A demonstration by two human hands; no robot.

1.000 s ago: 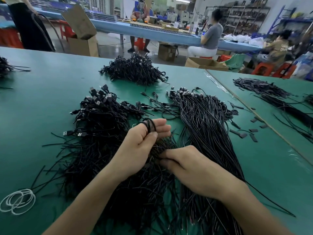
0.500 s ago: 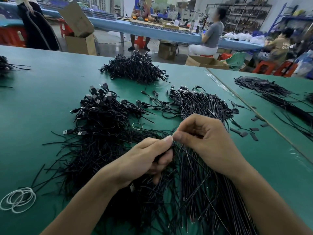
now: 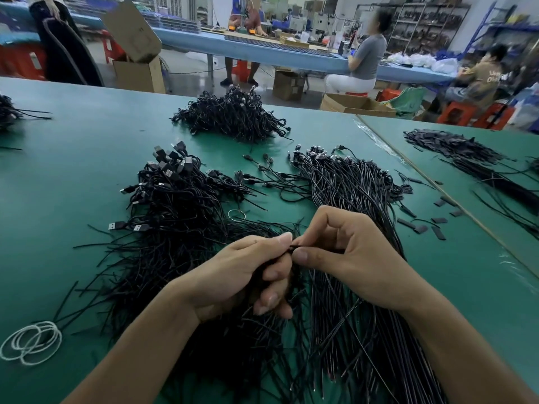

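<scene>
My left hand (image 3: pixel 242 275) grips a bunch of thin black cables, its fingers curled round them above the green table (image 3: pixel 73 176). My right hand (image 3: pixel 347 252) meets it fingertip to fingertip and pinches a black cable end between thumb and forefinger. Under both hands lies a long spread of black cables (image 3: pixel 344 325) running toward me. A heap of black USB cables (image 3: pixel 175 193) with plugs showing sits to the left of my hands.
Another cable heap (image 3: pixel 233 115) lies farther back, and a further bundle (image 3: pixel 350 176) at centre right. White rubber bands (image 3: pixel 30 342) lie at front left, a single ring (image 3: pixel 236 214) near the middle. Small black sleeves (image 3: pixel 420 225) are scattered at right. Several people work at a blue table (image 3: pixel 262 51) behind.
A second ago my left hand was raised with a black loop on its fingers and my right hand lay low on the cables. Both have since come together, fingertips meeting on a cable.
</scene>
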